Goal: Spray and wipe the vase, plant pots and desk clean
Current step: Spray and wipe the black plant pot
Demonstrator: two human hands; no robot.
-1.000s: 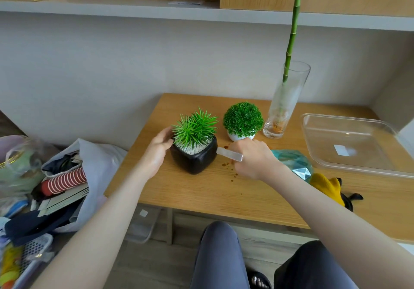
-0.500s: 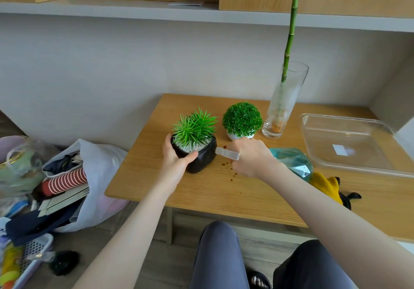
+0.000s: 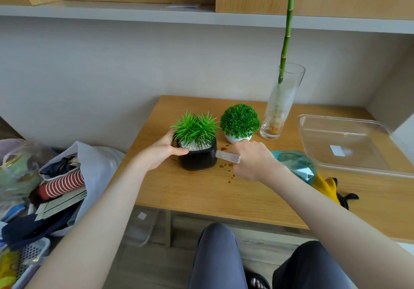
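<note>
A black pot with a spiky green plant point(image 3: 198, 158) stands on the wooden desk point(image 3: 208, 190). My left hand point(image 3: 160, 153) grips the pot's left side, thumb across its front rim. My right hand point(image 3: 252, 159) holds a teal spray bottle point(image 3: 295, 166), whose clear nozzle points at the pot's right side. Behind stand a white pot with a round green plant point(image 3: 239, 124) and a tall glass vase point(image 3: 281, 102) holding a green stalk. Brown spots point(image 3: 226, 165) mark the desk between the pots. A yellow cloth point(image 3: 326, 186) lies right of the bottle.
A clear plastic tray point(image 3: 351, 145) sits at the desk's right. A shelf point(image 3: 156, 12) runs above. On the floor to the left lie a white bag point(image 3: 89, 161) with clutter and a basket point(image 3: 24, 259). My knees are under the desk's front edge.
My left hand closed round the black pot's left side, thumb moving onto the front rim. My right hand with the spray bottle stayed beside the pot.
</note>
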